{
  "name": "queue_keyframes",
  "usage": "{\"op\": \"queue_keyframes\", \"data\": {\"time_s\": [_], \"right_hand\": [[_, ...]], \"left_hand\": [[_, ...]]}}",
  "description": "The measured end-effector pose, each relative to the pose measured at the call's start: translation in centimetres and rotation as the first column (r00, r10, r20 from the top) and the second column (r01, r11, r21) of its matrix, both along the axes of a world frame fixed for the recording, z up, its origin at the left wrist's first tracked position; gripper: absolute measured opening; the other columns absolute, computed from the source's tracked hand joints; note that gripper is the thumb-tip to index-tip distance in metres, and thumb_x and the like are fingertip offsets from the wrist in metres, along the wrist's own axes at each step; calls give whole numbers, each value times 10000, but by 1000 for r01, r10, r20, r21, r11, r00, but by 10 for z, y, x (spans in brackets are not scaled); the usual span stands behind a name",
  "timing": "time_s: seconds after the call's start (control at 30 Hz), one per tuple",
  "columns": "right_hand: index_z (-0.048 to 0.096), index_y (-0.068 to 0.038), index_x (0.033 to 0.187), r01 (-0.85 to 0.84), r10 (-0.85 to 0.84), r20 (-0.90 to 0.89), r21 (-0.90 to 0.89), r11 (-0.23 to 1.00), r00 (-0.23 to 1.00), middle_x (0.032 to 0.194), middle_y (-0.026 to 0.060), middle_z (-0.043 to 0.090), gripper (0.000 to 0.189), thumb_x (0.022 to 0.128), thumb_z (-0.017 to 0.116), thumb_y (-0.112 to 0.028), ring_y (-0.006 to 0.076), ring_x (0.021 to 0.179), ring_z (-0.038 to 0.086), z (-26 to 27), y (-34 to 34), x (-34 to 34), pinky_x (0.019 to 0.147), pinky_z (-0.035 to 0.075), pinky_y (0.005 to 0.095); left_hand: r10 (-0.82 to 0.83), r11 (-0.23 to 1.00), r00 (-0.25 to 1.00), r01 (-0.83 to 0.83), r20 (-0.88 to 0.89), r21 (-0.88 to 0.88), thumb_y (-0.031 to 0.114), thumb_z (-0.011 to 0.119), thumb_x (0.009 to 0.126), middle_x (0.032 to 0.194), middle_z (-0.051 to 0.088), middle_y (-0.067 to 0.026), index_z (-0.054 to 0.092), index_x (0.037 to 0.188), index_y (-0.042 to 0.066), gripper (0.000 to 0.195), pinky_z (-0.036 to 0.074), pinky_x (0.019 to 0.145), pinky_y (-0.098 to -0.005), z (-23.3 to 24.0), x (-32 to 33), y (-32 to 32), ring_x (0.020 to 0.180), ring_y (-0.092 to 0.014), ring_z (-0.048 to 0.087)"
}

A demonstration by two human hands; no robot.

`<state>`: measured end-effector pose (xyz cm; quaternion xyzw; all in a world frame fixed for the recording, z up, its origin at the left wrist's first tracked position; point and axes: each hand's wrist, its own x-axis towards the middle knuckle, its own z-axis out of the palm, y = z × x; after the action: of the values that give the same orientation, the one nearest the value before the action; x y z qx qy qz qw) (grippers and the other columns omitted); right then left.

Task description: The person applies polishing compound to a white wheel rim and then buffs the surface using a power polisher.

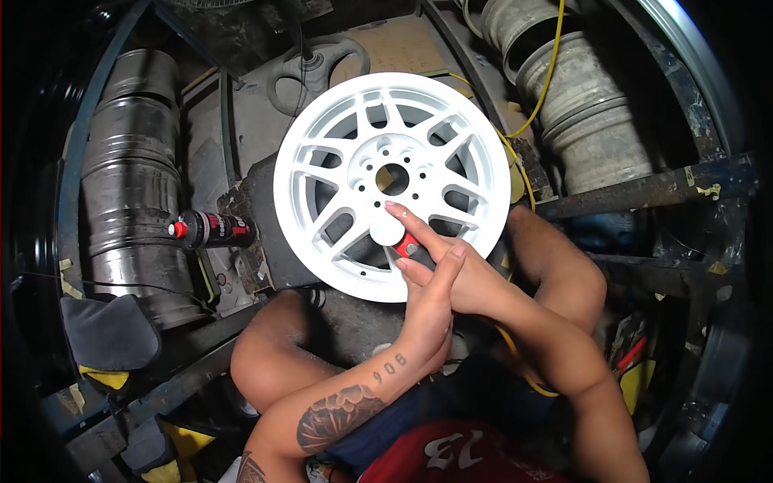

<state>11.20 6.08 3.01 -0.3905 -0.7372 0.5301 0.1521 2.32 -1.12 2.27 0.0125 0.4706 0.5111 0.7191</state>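
Observation:
A white-painted alloy wheel (432, 188) lies face up in front of me, its spokes and bolt holes showing. My right hand (468, 275) grips a small red and black hand-held tool (409, 246), with the index finger stretched forward over the wheel's hub. At the tool's front is a round white disc (386, 232), over the lower part of the wheel; whether it touches the surface is unclear. My left hand (426, 314) wraps around the right hand and the tool from below, hiding much of the tool's body.
Bare metal rims are stacked on the left (130, 205) and right (589, 115). A black bottle (220, 229) with a red cap lies left of the wheel. Steering wheel (314, 69) behind; yellow cable or hose (546, 90) at right; grey-yellow pads (109, 335) at lower left; metal frame bars (640, 184) around.

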Motion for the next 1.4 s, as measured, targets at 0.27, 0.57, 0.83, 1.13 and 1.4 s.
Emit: {"op": "queue_keyframes", "data": {"time_s": [0.27, 0.57, 0.83, 1.13, 1.4], "right_hand": [[247, -321, 1712, 38, -37, -40, 45, 998, 999, 988, 294, 705, 815, 1032, 660, -145, 487, 947, 719, -6, 5, -10, 849, 547, 441], [257, -324, 1709, 130, -133, 71, 50, 990, 989, 1090, 295, 732, 791, 1042, 660, -190, 457, 1012, 741, 8, -3, -1, 897, 546, 430], [263, -313, 1710, 34, -35, 9, 109, 994, 999, 1162, 305, 724, 783, 1047, 658, -183, 467, 1131, 721, -2, 0, 0, 962, 535, 419], [267, -327, 1706, 62, -62, 4, 59, 996, 998, 1018, 297, 720, 791, 1041, 668, -175, 482, 936, 731, 0, 4, -5, 833, 553, 446], [274, -296, 1707, 65, -62, 87, -24, 998, 994, 1199, 282, 692, 794, 1032, 683, -209, 435, 1050, 712, 1, 0, 7, 922, 535, 429]], "left_hand": [[50, 998, 999, -49, -20, 41, 376, 679, 1055, 1513, 469, -152, 167, 1650, 47, 851, 423, 1179, -391, -9, -5, 8, 1428, -239, 497], [-50, 998, 996, 47, 73, 41, 340, 720, 1041, 1482, 501, -146, 138, 1658, 82, 887, 473, 1141, -384, 12, -6, 9, 1392, -235, 539], [30, 995, 994, -39, 104, 89, 304, 675, 1075, 1495, 486, -145, 184, 1639, 49, 791, 476, 1139, -375, 4, -1, 4, 1395, -223, 534], [-26, 999, 999, 24, 25, 47, 376, 697, 1048, 1538, 446, -149, 91, 1677, 66, 927, 451, 1165, -397, 9, -7, 11, 1439, -241, 492], [-44, 999, 998, 44, 48, 12, 341, 698, 1055, 1488, 497, -140, 167, 1637, 47, 841, 488, 1129, -386, 8, 1, 3, 1375, -231, 561]]}}
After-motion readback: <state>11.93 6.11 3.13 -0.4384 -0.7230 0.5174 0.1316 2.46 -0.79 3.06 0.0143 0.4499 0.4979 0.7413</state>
